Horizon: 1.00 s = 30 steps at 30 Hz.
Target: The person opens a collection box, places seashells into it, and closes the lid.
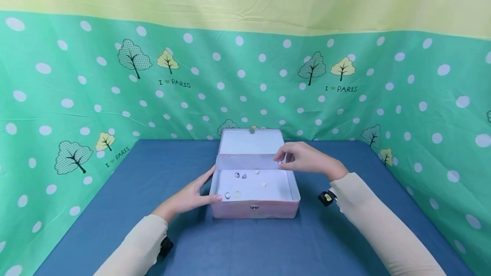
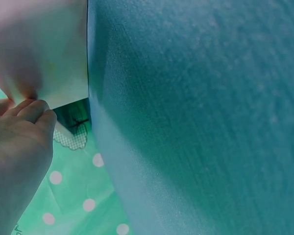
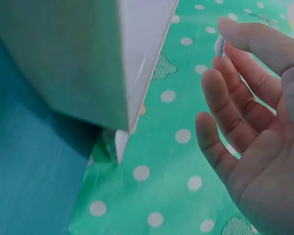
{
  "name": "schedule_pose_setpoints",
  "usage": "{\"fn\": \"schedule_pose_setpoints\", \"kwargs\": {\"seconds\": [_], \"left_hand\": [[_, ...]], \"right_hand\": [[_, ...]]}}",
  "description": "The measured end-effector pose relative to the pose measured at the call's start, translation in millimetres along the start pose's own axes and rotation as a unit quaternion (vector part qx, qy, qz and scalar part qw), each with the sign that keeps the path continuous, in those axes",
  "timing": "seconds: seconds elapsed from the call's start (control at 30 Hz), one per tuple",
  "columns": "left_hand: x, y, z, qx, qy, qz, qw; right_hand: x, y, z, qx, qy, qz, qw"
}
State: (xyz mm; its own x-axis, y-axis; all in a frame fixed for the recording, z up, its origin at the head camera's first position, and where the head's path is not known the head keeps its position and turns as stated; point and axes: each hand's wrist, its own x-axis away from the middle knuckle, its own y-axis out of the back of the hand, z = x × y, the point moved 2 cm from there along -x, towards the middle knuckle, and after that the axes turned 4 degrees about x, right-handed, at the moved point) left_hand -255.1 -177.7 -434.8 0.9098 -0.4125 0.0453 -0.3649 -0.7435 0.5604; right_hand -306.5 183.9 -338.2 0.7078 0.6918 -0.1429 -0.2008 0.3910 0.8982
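Note:
A pink tin box stands on the table with its hinged lid raised at the back. Several small shell-like pieces, such as a dark one and a pale one, lie scattered on its white floor. The left hand rests at the box's left side, thumb on the front left rim; in the left wrist view that hand touches the box wall. Above the box's right rear, the right hand pinches a small whitish piece between thumb and forefinger, other fingers loosely bent.
A dark blue cloth covers the table. Behind it and at both sides hangs a green and yellow curtain with white dots and printed trees. A black wrist camera hangs under the right cuff.

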Motion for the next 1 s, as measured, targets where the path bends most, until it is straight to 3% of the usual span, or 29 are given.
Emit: {"fn": "schedule_pose_setpoints", "kwargs": {"seconds": [0.37,0.6,1.0], "left_hand": [[-0.6,0.5,1.6,0.01,0.0,-0.001,1.0],[-0.5,0.4,1.0,0.01,-0.004,-0.004,0.9999],[-0.6,-0.9,-0.9,0.012,0.0,-0.002,0.9999]], "right_hand": [[-39.2,-10.2,15.7,-0.008,0.028,0.015,0.9995],[-60.0,-15.9,21.5,-0.022,0.019,0.029,0.9991],[-70.4,-25.7,24.3,-0.004,0.005,0.045,0.999]]}}
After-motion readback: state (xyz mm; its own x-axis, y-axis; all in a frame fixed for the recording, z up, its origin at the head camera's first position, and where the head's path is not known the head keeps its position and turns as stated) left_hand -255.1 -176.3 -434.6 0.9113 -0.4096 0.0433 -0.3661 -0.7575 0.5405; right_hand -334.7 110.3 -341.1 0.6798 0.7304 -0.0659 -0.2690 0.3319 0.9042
